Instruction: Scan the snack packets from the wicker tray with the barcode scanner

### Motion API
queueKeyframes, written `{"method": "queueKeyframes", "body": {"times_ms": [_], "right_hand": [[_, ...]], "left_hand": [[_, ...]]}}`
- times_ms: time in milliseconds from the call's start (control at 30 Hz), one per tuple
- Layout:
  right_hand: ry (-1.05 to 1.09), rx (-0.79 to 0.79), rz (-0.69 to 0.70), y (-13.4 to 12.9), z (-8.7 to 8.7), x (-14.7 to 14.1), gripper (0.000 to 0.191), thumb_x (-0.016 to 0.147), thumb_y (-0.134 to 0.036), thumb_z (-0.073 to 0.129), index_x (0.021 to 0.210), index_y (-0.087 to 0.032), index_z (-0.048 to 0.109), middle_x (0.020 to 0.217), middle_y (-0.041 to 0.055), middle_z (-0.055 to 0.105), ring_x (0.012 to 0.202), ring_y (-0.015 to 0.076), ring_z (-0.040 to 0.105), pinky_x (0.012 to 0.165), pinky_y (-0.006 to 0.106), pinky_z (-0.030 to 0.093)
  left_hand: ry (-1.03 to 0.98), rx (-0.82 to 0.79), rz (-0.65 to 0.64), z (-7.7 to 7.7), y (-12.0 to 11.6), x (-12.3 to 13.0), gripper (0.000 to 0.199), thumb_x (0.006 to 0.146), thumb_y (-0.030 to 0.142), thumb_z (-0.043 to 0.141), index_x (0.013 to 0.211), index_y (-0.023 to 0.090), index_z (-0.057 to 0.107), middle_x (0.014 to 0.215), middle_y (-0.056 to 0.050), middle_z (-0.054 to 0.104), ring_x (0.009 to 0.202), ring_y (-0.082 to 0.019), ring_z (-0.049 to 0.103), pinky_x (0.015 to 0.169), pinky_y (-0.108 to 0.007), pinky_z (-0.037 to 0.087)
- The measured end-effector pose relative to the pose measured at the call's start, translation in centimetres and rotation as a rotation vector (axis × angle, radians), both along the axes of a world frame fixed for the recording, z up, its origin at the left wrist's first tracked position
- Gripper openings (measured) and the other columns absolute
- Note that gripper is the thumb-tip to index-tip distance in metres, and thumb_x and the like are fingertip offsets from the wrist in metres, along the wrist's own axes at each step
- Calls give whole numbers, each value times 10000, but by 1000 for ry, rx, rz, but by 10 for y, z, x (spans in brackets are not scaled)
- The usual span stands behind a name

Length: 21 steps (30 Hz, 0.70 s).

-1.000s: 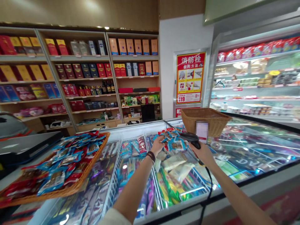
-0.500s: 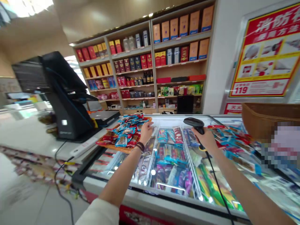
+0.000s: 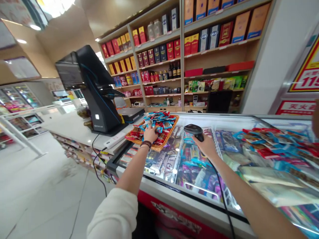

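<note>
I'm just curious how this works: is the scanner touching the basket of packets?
Apart. The head view shows a strip of the freezer between the basket and the scanner, which the right hand holds.

The left hand [image 3: 150, 134] is no longer at the loose pile of packets [image 3: 270, 142] on the freezer [image 3: 179, 198]; it now reaches into the orange basket [image 3: 172, 132], fingers spread over the packets there. The right hand [image 3: 206, 146] and its scanner [image 3: 193, 128] sit farther left, away from that pile. The person's view, turned left, now takes in a black checkout terminal [image 3: 101, 96].
</note>
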State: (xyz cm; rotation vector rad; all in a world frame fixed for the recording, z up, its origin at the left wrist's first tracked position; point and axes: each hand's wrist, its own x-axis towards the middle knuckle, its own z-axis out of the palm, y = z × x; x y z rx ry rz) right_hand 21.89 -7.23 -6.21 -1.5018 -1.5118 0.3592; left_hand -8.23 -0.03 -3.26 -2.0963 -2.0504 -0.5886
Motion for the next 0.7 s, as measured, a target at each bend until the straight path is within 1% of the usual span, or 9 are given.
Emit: {"method": "queueKeyframes", "body": {"times_ms": [100,233,300,333,433,500,567,633,700], "right_hand": [[-83,27,-18,-3,0,-3,435,800,-609,522,799,-198,664,547,47,630,587,237,617,548,295,356],[-92,7,3,-7,0,-5,449,813,-612,522,850,-192,676,563,46,641,598,236,622,559,291,360],[-76,1,9,-9,1,-5,443,808,-607,535,855,-189,673,575,50,646,602,240,625,563,294,367],[-66,0,11,-10,1,-5,434,803,-601,542,850,-189,670,578,52,646,604,244,627,565,298,371],[-16,18,21,-15,3,-2,412,789,-600,551,818,-201,649,558,42,628,595,248,625,568,307,382],[34,28,35,-19,5,3,414,777,-621,555,782,-213,623,523,28,602,561,242,615,558,309,389],[98,26,40,-24,6,10,416,767,-639,564,754,-224,590,487,11,578,509,226,597,544,308,397],[154,16,26,-28,6,19,417,759,-649,573,727,-234,558,458,-3,559,461,210,574,530,305,402],[182,1,20,-31,5,29,422,761,-657,575,706,-240,535,441,-10,548,432,197,556,518,301,404]], "left_hand": [[55,18,-27,4,-6,8,302,873,247,569,1125,201,728,1188,-174,620,1141,-334,563,920,-400,467],[-19,101,-18,16,-15,16,319,969,334,454,1104,185,701,1068,-165,684,1027,-292,636,905,-378,448],[-144,155,-15,22,-17,25,322,984,379,440,1068,183,682,1005,-147,706,981,-273,656,867,-349,450],[-238,173,-40,25,-17,32,317,983,395,451,1035,181,679,962,-134,714,949,-263,664,839,-332,453],[-638,195,-239,27,-12,62,292,953,413,528,931,163,678,863,-102,719,846,-226,671,776,-296,465],[-946,159,-415,21,-8,87,272,917,407,589,914,151,681,879,-92,726,817,-201,668,772,-289,484],[-1206,57,-581,9,-6,110,276,854,410,669,945,150,683,910,-83,731,828,-187,670,800,-299,507],[-1383,-40,-683,-7,-6,130,348,738,393,785,966,152,683,921,-76,731,850,-190,675,840,-325,518],[-1498,-101,-728,-24,-6,145,456,628,366,862,988,152,680,944,-80,730,885,-203,681,881,-357,518]]}}
